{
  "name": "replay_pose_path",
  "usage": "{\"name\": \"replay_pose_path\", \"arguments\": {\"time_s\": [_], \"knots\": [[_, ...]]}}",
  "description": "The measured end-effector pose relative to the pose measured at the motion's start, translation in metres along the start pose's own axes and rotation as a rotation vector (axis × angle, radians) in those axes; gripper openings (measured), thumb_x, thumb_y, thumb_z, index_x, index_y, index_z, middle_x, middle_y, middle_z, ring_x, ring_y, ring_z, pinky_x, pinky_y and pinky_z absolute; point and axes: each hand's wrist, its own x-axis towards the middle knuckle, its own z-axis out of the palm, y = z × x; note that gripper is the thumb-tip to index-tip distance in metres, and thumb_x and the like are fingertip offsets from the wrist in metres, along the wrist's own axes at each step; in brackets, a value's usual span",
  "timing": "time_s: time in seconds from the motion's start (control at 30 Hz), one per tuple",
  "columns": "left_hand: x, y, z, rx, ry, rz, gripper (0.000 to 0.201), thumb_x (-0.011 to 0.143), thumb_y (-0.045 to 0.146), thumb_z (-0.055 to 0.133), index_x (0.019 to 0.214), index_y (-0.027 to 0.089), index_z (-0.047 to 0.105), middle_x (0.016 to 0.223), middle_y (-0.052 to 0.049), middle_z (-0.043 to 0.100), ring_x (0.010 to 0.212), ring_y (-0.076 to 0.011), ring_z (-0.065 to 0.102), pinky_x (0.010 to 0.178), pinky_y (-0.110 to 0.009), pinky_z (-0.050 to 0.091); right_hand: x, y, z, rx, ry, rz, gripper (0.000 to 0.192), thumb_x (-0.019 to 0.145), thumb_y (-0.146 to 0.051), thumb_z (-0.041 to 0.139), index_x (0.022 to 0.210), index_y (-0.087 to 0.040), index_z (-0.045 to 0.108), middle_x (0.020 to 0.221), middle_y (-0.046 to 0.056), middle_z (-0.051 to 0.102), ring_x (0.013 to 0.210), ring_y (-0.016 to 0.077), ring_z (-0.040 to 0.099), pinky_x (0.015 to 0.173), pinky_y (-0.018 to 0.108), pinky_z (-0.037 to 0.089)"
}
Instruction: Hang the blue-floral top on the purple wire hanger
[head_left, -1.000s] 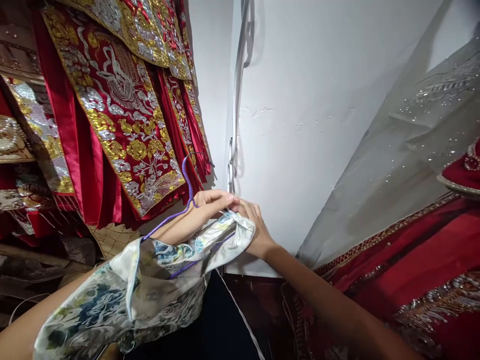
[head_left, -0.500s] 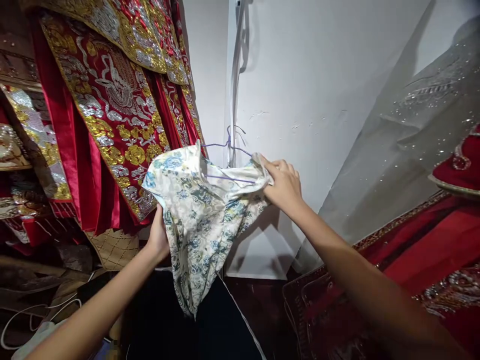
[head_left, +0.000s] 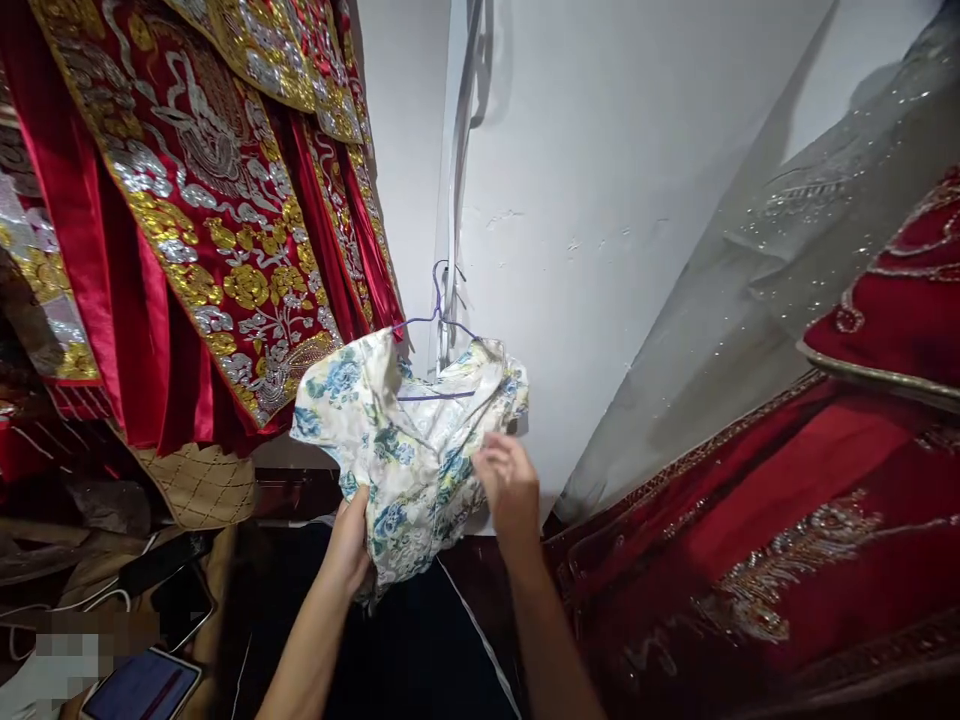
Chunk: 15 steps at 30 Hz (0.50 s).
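A short-sleeved blouse point(head_left: 405, 460), white with blue and yellow-green flowers, hangs on a thin purple wire hanger point(head_left: 439, 312). The hanger's hook is up against a narrow white strip on the wall, and its lower bar shows inside the V-shaped neckline. My left hand point(head_left: 352, 540) is closed on the lower left side of the garment, thumb in front and the other fingers hidden by cloth. At the right front of the blouse is my right hand point(head_left: 508, 480), its fingers loosely bent and a little apart; whether they touch the cloth is unclear.
Red robes with gold and silver embroidery point(head_left: 225, 200) hang at the left. On the right are a red beaded gown point(head_left: 750, 480) and sheer sparkling fabric point(head_left: 787, 230). A phone point(head_left: 142, 685), white cables and a quilted beige item point(head_left: 202, 485) lie at lower left.
My right hand has left the blouse's right shoulder and come down to its front. My left hand has moved lower along the side. The blouse now hangs straighter on its hanger.
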Motion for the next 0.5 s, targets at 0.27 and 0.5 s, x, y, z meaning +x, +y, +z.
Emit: {"name": "replay_pose_path", "arguments": {"time_s": [0.27, 0.5], "knots": [[-0.027, -0.019, -0.005, 0.031, -0.087, 0.033, 0.051, 0.092, 0.041, 0.057, 0.141, 0.027, 0.051, 0.135, -0.010, 0.065, 0.126, -0.0274, 0.062, 0.106, -0.044, 0.051, -0.028, 0.032, 0.029, 0.224, -0.463, 0.289, 0.037, 0.094, -0.057, 0.050, 0.079, -0.024, 0.052, 0.068, -0.002, 0.056, 0.062, 0.0168, 0.052, 0.061, 0.030, 0.041], [-0.033, -0.007, -0.008, 0.097, -0.118, 0.057, 0.056, 0.085, 0.050, 0.065, 0.137, 0.029, 0.057, 0.123, -0.011, 0.071, 0.123, -0.0312, 0.063, 0.105, -0.047, 0.052, -0.020, 0.006, 0.012, 0.276, -0.380, 0.266, 0.030, 0.090, -0.039, 0.054, 0.066, -0.021, 0.054, 0.057, -0.003, 0.047, 0.056, 0.0135, 0.042, 0.057, 0.027, 0.032]]}}
